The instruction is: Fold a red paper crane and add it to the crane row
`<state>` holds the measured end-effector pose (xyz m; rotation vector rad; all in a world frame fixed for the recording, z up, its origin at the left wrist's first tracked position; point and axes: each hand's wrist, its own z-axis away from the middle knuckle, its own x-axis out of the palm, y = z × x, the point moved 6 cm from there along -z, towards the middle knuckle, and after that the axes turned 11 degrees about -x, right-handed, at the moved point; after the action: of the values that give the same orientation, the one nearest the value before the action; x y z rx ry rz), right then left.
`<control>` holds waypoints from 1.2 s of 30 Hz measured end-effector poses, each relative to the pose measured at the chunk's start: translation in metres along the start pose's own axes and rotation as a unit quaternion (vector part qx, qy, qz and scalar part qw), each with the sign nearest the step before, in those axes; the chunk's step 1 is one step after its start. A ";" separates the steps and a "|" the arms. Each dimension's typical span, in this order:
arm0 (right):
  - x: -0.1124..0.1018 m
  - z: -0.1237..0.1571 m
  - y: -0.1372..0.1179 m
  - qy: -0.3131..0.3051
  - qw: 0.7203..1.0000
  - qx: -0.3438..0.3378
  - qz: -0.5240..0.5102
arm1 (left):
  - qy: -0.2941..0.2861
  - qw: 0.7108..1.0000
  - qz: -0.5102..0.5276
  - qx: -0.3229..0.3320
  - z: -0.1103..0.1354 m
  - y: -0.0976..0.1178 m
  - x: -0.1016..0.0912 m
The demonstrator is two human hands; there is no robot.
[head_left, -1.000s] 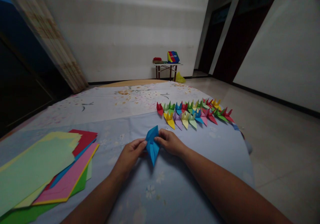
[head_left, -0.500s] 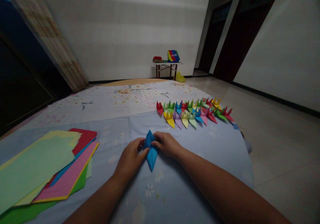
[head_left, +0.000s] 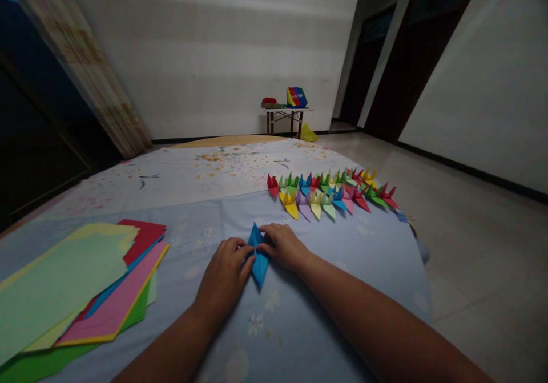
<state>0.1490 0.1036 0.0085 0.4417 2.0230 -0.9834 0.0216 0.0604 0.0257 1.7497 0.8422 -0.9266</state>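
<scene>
A blue sheet of folded origami paper (head_left: 259,270), long and diamond-shaped with a crease down its middle, lies at the centre of the blue tablecloth. From its left edge my left hand (head_left: 229,264) grips it, fingers and thumb closed at the paper's waist. On the opposite side my right hand (head_left: 286,246) pinches the upper right edge, thumb on top of the paper. Part of the paper's middle is hidden under the fingertips. Beyond my right hand stand several folded paper cranes (head_left: 315,205) in many colours, set in rows.
A fanned stack of coloured paper (head_left: 64,286) covers the table's left side. The round table carries a floral tablecloth (head_left: 231,337), with its edge at the right. Farther back, a small table (head_left: 286,109) holds a multicoloured box (head_left: 297,97) against the wall.
My left fingers have shifted from the paper's edge onto its upper surface, near the middle. My right hand stays at nearly the same place on the paper.
</scene>
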 end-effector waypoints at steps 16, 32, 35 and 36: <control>-0.002 0.003 0.004 -0.043 0.998 -0.034 -0.016 | -0.042 0.993 -0.107 0.024 0.015 0.007 0.009; 0.000 0.004 0.001 -0.055 0.998 -0.036 0.015 | -0.061 0.989 -0.136 0.016 0.017 0.010 0.014; 0.000 0.004 0.002 -0.060 0.998 -0.033 0.013 | -0.051 0.988 -0.144 0.018 0.018 0.010 0.016; 0.000 0.004 0.002 -0.061 0.998 -0.032 0.013 | -0.048 0.989 -0.142 0.018 0.019 0.010 0.016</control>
<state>0.1516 0.1017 0.0060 0.3635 1.9298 -0.9051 0.0340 0.0417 0.0117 1.6265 1.0343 -1.2103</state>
